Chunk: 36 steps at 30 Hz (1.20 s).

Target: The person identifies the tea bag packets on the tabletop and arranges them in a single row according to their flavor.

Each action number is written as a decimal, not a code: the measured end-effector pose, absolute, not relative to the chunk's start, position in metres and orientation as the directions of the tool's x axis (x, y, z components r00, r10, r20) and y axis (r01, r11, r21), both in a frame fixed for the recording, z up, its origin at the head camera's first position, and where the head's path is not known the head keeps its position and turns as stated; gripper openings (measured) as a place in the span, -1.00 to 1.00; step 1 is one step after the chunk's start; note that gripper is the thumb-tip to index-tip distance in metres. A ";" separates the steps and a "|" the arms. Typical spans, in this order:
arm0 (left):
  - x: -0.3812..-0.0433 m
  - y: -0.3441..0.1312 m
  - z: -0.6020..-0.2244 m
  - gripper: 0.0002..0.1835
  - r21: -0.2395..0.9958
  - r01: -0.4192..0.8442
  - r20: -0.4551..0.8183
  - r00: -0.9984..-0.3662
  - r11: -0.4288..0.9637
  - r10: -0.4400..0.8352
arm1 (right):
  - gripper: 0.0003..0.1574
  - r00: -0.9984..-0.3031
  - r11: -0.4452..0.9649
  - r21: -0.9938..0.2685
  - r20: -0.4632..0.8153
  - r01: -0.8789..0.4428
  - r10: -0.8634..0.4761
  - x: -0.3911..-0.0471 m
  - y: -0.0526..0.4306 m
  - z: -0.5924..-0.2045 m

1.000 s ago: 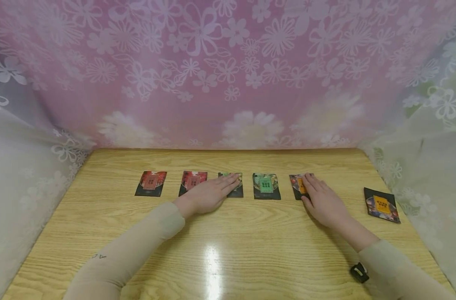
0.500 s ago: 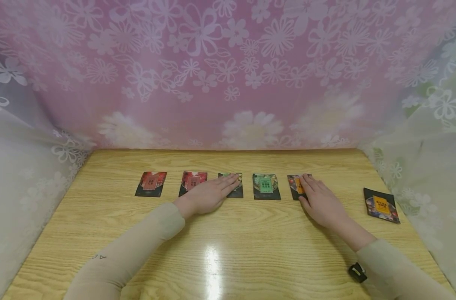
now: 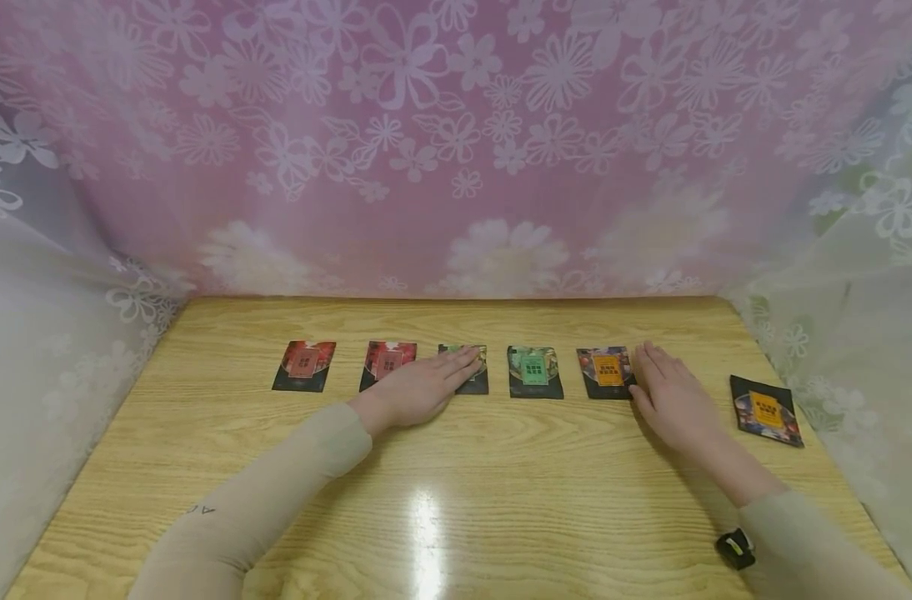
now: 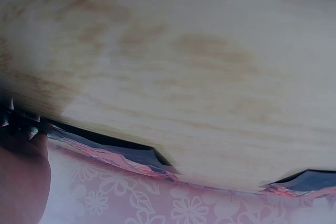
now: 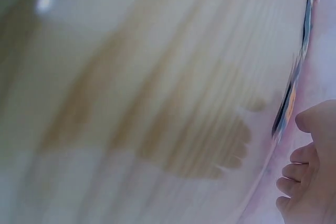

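Note:
Several flat packets lie in a row on the wooden table. My left hand [image 3: 418, 392] rests with straight fingers over a green-and-black packet [image 3: 477, 383], covering much of it, and its forearm side overlaps a red packet [image 3: 387, 360]. My right hand [image 3: 673, 400] lies just right of an orange-labelled packet [image 3: 608, 372], fingers extended, thumb tip right at that packet's edge. Between the hands is a green-labelled packet [image 3: 534, 372]. In the right wrist view the right fingers [image 5: 295, 171] stand beside the packet edge [image 5: 286, 109].
Another red packet [image 3: 303, 367] lies at the far left. A second orange-labelled packet [image 3: 766, 412] sits askew near the right edge of the table [image 3: 336, 500]. A small black device [image 3: 736, 548] is at the right sleeve. Flowered curtains [image 3: 456, 167] surround the back and sides.
My right hand first slid the orange-labelled packet slightly left, then moved off it to the right, so its label shows fully. The left hand has stayed in place.

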<state>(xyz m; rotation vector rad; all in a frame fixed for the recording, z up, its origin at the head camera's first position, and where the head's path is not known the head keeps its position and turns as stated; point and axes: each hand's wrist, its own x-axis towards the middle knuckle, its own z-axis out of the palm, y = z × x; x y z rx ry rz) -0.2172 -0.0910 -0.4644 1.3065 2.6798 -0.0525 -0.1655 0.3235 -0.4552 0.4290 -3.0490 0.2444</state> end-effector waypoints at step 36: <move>-0.217 -0.091 -0.465 -0.37 0.025 0.793 -0.154 -0.598 0.609 0.786 | -0.15 -0.997 0.982 -0.172 0.017 -0.083 -0.081 -0.132 0.446 -0.472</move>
